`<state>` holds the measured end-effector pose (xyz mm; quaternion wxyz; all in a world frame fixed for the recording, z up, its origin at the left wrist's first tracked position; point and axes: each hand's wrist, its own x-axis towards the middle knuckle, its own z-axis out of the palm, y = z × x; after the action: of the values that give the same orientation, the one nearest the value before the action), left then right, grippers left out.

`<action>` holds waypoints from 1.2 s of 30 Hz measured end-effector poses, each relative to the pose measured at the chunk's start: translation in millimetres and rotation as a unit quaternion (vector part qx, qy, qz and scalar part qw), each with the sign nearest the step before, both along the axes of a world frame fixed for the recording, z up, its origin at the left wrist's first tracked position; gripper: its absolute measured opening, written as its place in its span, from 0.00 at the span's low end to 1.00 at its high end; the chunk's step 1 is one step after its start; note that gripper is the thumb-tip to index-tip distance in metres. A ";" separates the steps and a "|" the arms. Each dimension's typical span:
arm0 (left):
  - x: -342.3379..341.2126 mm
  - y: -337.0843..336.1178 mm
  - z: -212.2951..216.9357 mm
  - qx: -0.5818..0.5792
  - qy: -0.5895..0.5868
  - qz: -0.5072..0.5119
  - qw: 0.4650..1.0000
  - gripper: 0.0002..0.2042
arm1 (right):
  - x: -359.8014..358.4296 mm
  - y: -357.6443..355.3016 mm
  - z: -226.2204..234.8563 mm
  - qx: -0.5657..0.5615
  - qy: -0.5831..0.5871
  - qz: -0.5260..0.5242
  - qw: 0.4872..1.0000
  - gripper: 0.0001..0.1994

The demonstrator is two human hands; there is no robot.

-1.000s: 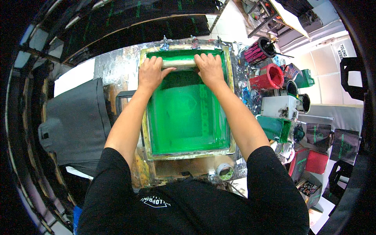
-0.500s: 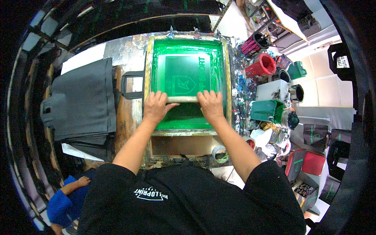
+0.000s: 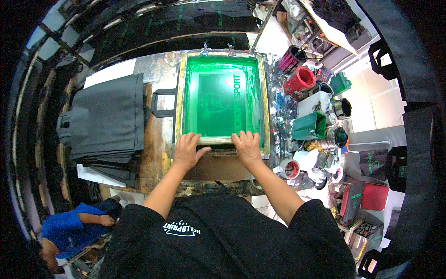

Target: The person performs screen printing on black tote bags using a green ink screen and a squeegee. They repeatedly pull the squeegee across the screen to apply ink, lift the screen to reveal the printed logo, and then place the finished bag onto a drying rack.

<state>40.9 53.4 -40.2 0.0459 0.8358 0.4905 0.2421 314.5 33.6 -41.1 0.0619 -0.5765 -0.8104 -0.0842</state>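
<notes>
A wooden-framed printing screen (image 3: 266, 104) lies in front of me, its mesh (image 3: 209, 109) coated with green ink. At its near end, a pale squeegee (image 3: 216, 140) spans crosswise between my hands. My left hand (image 3: 186, 151) grips the squeegee's left end, thumb on the near side. Its right end is in my right hand (image 3: 247, 148), fingers curled over the top. From beneath the screen's left side a dark bag handle (image 3: 164, 103) sticks out; the rest of that bag is hidden. Left of it lies a stack of dark grey bags (image 3: 109, 116).
Two clamps (image 3: 205, 49) stand at the screen's far edge. Along the right are a red bucket (image 3: 299, 80), a green container (image 3: 309, 125), several cans and a tape roll (image 3: 290, 169). Racks of dark bags (image 3: 181, 21) stand behind. A person in blue (image 3: 79, 228) is at lower left.
Both hands have drawn the squeegee toward me, from mid-screen to the screen's near end. The mesh behind it now shows more even green. The view has shifted slightly.
</notes>
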 end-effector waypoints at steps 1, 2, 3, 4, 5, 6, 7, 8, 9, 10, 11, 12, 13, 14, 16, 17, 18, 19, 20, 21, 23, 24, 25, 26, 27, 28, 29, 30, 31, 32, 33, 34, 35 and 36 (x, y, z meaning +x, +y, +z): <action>-7.8 -9.6 -2.0 0.006 -0.016 0.019 1.000 0.38 | -2.4 -8.3 2.5 -0.017 0.014 -0.005 1.000 0.15; -18.7 -21.1 -4.1 0.012 -0.033 0.037 0.999 0.43 | -4.6 -18.2 6.0 -0.034 0.029 -0.010 0.999 0.19; -30.4 -32.1 -6.7 0.017 -0.050 0.051 0.997 0.47 | -5.0 -26.2 7.9 -0.052 0.042 -0.019 0.998 0.22; -50.7 -48.1 -32.3 -0.052 -0.021 0.122 0.991 0.53 | -7.1 -32.4 4.9 -0.050 0.041 -0.017 0.998 0.23; -60.5 -49.2 -44.3 -0.087 0.000 0.157 0.984 0.51 | -7.7 -39.5 -0.3 -0.050 0.038 -0.019 0.998 0.24; -67.4 -50.2 -54.0 -0.121 0.022 0.193 0.974 0.50 | -7.4 -43.0 -4.0 -0.050 0.034 -0.021 0.998 0.24; -74.1 -50.9 -60.1 -0.154 0.044 0.227 0.961 0.48 | -7.2 -43.2 -2.6 -0.052 0.043 -0.017 0.998 0.25; -82.1 -49.8 -65.9 -0.167 0.034 0.209 0.963 0.46 | -6.3 -42.9 -1.3 -0.055 0.052 -0.014 0.997 0.26; -88.0 -44.0 -66.8 -0.177 0.024 0.192 0.965 0.45 | -6.1 -39.4 2.9 -0.055 0.062 -0.010 0.996 0.26; -89.6 -40.9 -68.7 -0.187 0.013 0.174 0.967 0.44 | -5.5 -37.0 7.2 -0.062 0.062 -0.011 0.996 0.26; -88.1 -43.9 -70.4 -0.163 0.006 0.182 0.970 0.43 | -4.4 -35.5 11.8 -0.069 0.062 -0.011 0.996 0.26; -83.2 -46.0 -62.6 -0.140 -0.003 0.187 0.972 0.42 | -4.0 -33.8 19.0 -0.076 0.061 -0.015 0.995 0.26; -81.6 -50.6 -58.0 -0.117 -0.010 0.195 0.974 0.41 | -4.3 -31.8 27.6 -0.081 0.078 -0.016 0.994 0.27; -80.9 -54.0 -58.9 -0.136 -0.079 0.191 0.969 0.41 | -3.5 -29.5 36.9 -0.086 0.096 -0.017 0.992 0.27; -82.2 -56.0 -56.8 -0.165 -0.215 0.183 0.945 0.42 | -4.1 -19.4 73.1 -0.091 0.107 -0.016 0.990 0.30; -80.0 -53.5 -49.2 -0.151 -0.264 0.172 0.937 0.41 | -4.5 -13.9 92.6 -0.089 0.103 -0.021 0.990 0.30; -74.3 -48.0 -31.9 -0.134 -0.310 0.162 0.927 0.41 | -4.7 -7.6 110.5 -0.086 0.100 -0.023 0.991 0.31; -70.9 -39.4 -3.7 -0.141 -0.328 0.167 0.919 0.40 | -4.5 -0.1 127.7 -0.080 0.098 -0.029 0.992 0.31; -67.5 -31.9 25.6 -0.145 -0.346 0.175 0.910 0.38 | -4.3 9.4 143.3 -0.022 0.094 -0.015 0.995 0.31; -63.9 -24.3 55.6 -0.151 -0.365 0.183 0.900 0.37 | -3.2 19.2 159.7 0.035 0.088 -0.004 0.995 0.31; -51.5 3.2 98.0 -0.100 -0.423 0.188 0.881 0.36 | -3.1 43.8 191.6 0.113 0.105 0.004 0.988 0.29; -44.9 20.8 116.3 -0.072 -0.446 0.178 0.874 0.35 | 0.0 58.7 205.2 0.156 0.092 -0.001 0.984 0.28; -36.4 36.5 133.0 -0.048 -0.475 0.166 0.863 0.35 | 0.3 75.9 221.6 0.178 0.079 -0.005 0.981 0.27; -28.4 51.2 149.3 -0.022 -0.503 0.154 0.850 0.35 | 3.6 93.9 234.5 0.228 0.079 0.016 0.970 0.25; -15.3 64.3 163.6 -0.018 -0.546 0.142 0.826 0.36 | 5.9 109.1 248.1 0.257 0.090 0.026 0.962 0.25; -15.8 72.5 166.4 0.007 -0.542 0.113 0.833 0.40 | 5.2 123.9 260.0 0.262 0.089 0.026 0.961 0.26; -16.6 84.2 158.2 0.041 -0.529 0.094 0.842 0.41 | 5.4 134.3 269.5 0.267 0.083 0.025 0.960 0.26; -19.2 97.2 139.0 0.076 -0.515 0.077 0.850 0.42 | 4.6 141.5 274.5 0.277 0.089 0.030 0.956 0.27; -20.9 104.1 116.6 0.110 -0.499 0.061 0.857 0.44 | 4.1 147.7 276.5 0.287 0.094 0.034 0.953 0.27; -20.9 104.2 92.4 0.019 -0.449 0.155 0.880 0.47 | 4.4 152.5 277.0 0.294 0.101 0.037 0.950 0.28; -26.1 99.9 66.0 0.000 -0.308 0.202 0.930 0.48 | 5.8 156.5 276.7 0.295 0.103 0.037 0.949 0.28; -24.5 82.6 53.4 -0.071 -0.186 0.252 0.947 0.49 | 9.1 160.2 276.2 0.296 0.104 0.034 0.949 0.28; -23.3 64.9 42.6 -0.136 -0.048 0.280 0.949 0.50 | 11.2 162.1 278.4 0.300 0.105 0.031 0.948 0.28; -28.0 44.6 9.8 -0.129 0.055 0.303 0.943 0.51 | 8.2 163.9 283.2 0.295 0.105 0.029 0.949 0.28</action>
<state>12.9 97.9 -30.4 0.0508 0.6469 0.7491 0.1334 322.7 197.5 242.1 0.3162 -0.5145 -0.7544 -0.2572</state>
